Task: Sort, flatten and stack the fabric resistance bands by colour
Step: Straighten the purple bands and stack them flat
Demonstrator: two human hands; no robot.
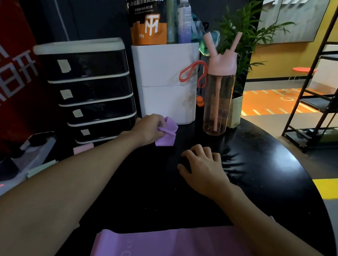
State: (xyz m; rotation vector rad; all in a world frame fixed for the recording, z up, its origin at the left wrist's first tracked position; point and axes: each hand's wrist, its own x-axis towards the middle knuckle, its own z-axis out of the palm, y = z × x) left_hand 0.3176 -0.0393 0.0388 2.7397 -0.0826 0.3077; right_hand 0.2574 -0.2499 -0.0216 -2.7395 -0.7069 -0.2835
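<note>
Here, the left hand (pixel 148 129) reaches out to the far side of the bench (pixel 259 171) and grips a crumpled purple band (pixel 167 135), fingers curled round one bunched end while the rest hangs down in loose folds to the bench top. This band sits just in front of the white box (pixel 166 84) and beside the bottom of the drawers (pixel 91 92).

The right hand (pixel 201 166) lies palm down near the middle of the bench, well apart from the purple band. Its fingers are bent with the tips on the dark surface. There seems to be a patch of dark fabric under it, but black on black I cannot tell whether it has hold of anything.

Nearest the person, a flat band (pixel 167 247), pale purple with faint lettering, lies spread out along the near edge of the bench, its right end hidden under the right forearm.

At the back, a pink bottle (pixel 218 103) with a straw stands to the right of the box, with a plant (pixel 247 34) behind it. An orange loop (pixel 188 72) hangs on the side of the box, and a black and orange pouch (pixel 148 17) stands up out of its top.
</note>
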